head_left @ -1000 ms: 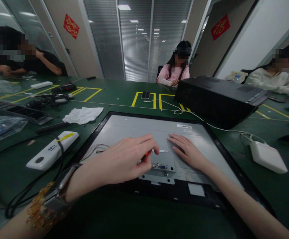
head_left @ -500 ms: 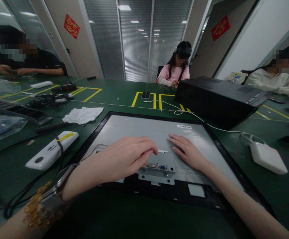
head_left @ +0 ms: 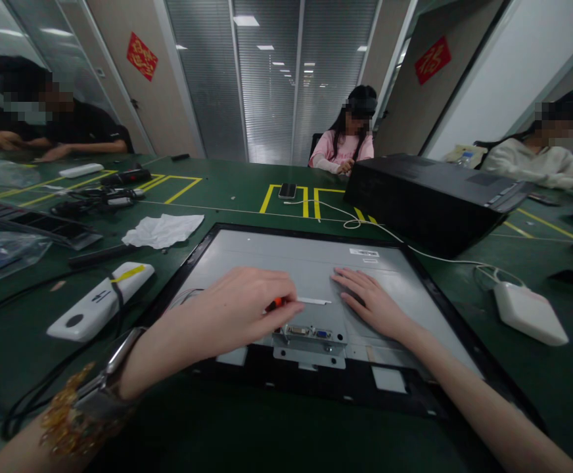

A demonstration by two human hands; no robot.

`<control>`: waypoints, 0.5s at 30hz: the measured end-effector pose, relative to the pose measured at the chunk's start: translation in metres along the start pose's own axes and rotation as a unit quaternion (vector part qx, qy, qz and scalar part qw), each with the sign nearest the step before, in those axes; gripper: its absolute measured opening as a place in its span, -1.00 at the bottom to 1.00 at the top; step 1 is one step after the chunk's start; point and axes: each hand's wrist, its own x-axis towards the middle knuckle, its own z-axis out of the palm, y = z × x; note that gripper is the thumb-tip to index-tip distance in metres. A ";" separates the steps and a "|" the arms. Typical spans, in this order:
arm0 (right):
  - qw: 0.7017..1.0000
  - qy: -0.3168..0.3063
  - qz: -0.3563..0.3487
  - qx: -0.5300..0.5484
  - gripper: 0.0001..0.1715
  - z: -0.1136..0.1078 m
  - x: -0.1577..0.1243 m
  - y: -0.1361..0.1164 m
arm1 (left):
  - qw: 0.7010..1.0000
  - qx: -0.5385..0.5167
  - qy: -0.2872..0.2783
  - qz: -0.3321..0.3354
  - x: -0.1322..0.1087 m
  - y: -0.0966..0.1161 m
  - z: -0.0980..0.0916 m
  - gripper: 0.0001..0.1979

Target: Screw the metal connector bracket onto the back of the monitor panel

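Observation:
A monitor (head_left: 267, 253) lies face down on the green table, its grey metal back panel up inside a black frame. My left hand (head_left: 237, 312) is closed round a small screwdriver (head_left: 296, 301) with a red-orange handle, whose shaft lies across the panel just above the connector bracket (head_left: 311, 335). My right hand (head_left: 372, 303) rests flat on the panel to the right of the shaft, fingers stretched out.
A white device with a black cable (head_left: 100, 300) and a white cloth (head_left: 164, 230) lie to the left. A black box (head_left: 429, 197) stands at the right rear, a white adapter (head_left: 529, 313) on its cable at the right. Three people sit round the table's far sides.
My left hand has drawn back to the left and shifted its grip, so the screwdriver's handle and shaft show again. My right hand has stayed flat in place.

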 end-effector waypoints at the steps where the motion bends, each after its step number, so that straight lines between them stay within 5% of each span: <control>1: 1.000 0.002 0.000 0.001 -0.50 0.000 0.000 0.000 | 1.000 -0.001 0.002 0.002 0.000 0.000 0.000 -0.73; 15: 1.000 0.004 -0.003 0.000 -0.51 0.001 0.000 0.000 | 1.000 -0.021 -0.008 -0.003 -0.001 0.003 0.001 -0.85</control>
